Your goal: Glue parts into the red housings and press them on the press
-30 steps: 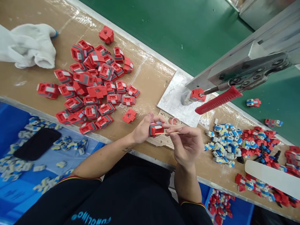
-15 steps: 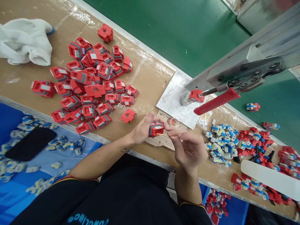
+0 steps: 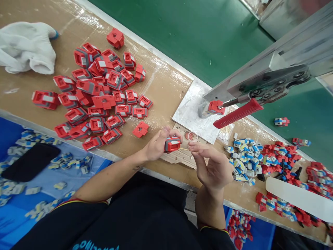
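The left hand [image 3: 156, 146] grips 1 red-and-grey block [image 3: 172, 143]; the right hand [image 3: 213, 166], fingers curled, pinches 1 thin wooden stick [image 3: 184, 149] against it.

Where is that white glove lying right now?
The white glove lies at the far left of the brown table, left of the pile of red parts.

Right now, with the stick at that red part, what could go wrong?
1. The thin wooden stick, pinched in the right hand, could snap against the red-and-grey plastic block.
2. The left hand holds that block in mid-air; it might slip.
3. The small clear round dish sits just behind the hands and could be knocked.
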{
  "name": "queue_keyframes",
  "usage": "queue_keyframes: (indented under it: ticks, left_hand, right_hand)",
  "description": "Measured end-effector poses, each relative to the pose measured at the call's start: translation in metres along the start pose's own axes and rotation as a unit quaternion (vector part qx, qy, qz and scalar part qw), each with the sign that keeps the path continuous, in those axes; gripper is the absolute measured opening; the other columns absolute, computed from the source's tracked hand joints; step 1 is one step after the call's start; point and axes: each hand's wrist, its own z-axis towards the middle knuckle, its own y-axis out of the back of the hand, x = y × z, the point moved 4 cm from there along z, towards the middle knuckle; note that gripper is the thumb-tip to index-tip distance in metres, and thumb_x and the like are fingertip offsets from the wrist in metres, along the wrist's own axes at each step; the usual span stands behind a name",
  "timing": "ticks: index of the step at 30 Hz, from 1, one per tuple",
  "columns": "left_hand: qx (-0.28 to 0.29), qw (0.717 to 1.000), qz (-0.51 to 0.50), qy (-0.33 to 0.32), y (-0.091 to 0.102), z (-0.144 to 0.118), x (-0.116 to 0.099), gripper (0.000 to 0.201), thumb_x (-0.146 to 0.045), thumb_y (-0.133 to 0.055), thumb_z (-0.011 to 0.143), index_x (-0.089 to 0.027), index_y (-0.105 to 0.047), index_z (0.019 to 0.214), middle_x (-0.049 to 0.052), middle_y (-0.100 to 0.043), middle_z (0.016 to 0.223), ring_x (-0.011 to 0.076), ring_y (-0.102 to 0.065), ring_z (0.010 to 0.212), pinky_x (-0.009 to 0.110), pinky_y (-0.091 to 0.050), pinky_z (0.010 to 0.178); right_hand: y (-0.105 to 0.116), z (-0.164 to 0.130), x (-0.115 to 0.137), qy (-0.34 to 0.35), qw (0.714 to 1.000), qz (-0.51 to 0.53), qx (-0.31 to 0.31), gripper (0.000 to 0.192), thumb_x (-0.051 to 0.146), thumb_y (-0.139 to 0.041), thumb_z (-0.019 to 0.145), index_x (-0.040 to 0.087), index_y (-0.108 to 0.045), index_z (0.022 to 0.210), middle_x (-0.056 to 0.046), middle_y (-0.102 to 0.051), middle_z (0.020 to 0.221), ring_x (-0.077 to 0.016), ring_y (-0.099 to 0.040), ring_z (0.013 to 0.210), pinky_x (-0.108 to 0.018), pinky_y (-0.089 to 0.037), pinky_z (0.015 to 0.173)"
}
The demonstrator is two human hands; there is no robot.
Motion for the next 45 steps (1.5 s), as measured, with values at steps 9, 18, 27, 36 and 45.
queue_keyframes:
  ticks: [9, 18, 27, 36, 45]
  left_hand:
    - [-0.007, 1.000, -0.004, 0.019, 0.003, -0.002, 0.008, 0.080, -0.089, -0.032, 0.092, -0.017, -0.065, 0.082, -0.001, -0.052, 0.059, 0.0128, -0.041, 0.051, 0.027, -0.034, 0.050]
    - [-0.023, 0.998, -0.038, 0.041, 0.003, -0.001, 0.005, 0.080, -0.094, -0.048, 0.082, -0.016, -0.066, 0.078, -0.001, -0.053, 0.054, 0.0107, -0.042, 0.044, 0.024, -0.032, 0.042]
    - [0.012, 0.991, -0.105, 0.081, 0.002, -0.002, 0.008, 0.095, -0.095, -0.049, 0.081, -0.011, -0.079, 0.112, 0.008, -0.072, 0.061, 0.0112, -0.049, 0.035, 0.021, -0.031, 0.033]
    - [-0.095, 0.975, -0.184, 0.077, 0.012, 0.005, 0.007, 0.079, -0.080, -0.075, 0.077, -0.013, -0.077, 0.118, 0.016, -0.082, 0.102, 0.0125, -0.064, 0.047, 0.020, -0.042, 0.033]
    - [-0.142, 0.953, -0.247, 0.105, 0.020, 0.005, -0.001, 0.058, -0.065, -0.084, 0.079, -0.013, -0.076, 0.106, 0.008, -0.078, 0.092, 0.0092, -0.061, 0.046, 0.019, -0.046, 0.035]
  right_hand:
    - [-0.006, -0.002, 0.007, 0.041, 0.999, -0.018, -0.005, 0.036, -0.002, -0.069, 0.091, 0.022, -0.067, 0.118, -0.004, -0.084, 0.094, -0.0225, -0.084, 0.095, -0.038, -0.073, 0.082]
    - [-0.002, -0.005, 0.008, 0.041, 0.999, -0.005, -0.025, 0.034, 0.000, -0.068, 0.092, 0.024, -0.067, 0.117, -0.002, -0.083, 0.092, -0.0228, -0.083, 0.093, -0.040, -0.072, 0.079]
    - [0.045, -0.032, -0.035, -0.044, 0.979, -0.185, 0.074, 0.021, 0.007, -0.071, 0.093, 0.027, -0.071, 0.101, -0.002, -0.078, 0.085, -0.0222, -0.075, 0.090, -0.038, -0.064, 0.076]
    - [0.082, -0.032, -0.052, -0.120, 0.978, -0.155, 0.067, 0.029, 0.045, -0.072, 0.096, 0.033, -0.069, 0.122, -0.010, -0.068, 0.131, -0.0318, -0.064, 0.124, -0.055, -0.055, 0.105]
    - [0.062, 0.037, -0.051, -0.077, 0.966, 0.121, 0.217, 0.033, 0.051, -0.067, 0.099, 0.036, -0.068, 0.128, -0.005, -0.073, 0.131, -0.0245, -0.070, 0.120, -0.046, -0.061, 0.100]
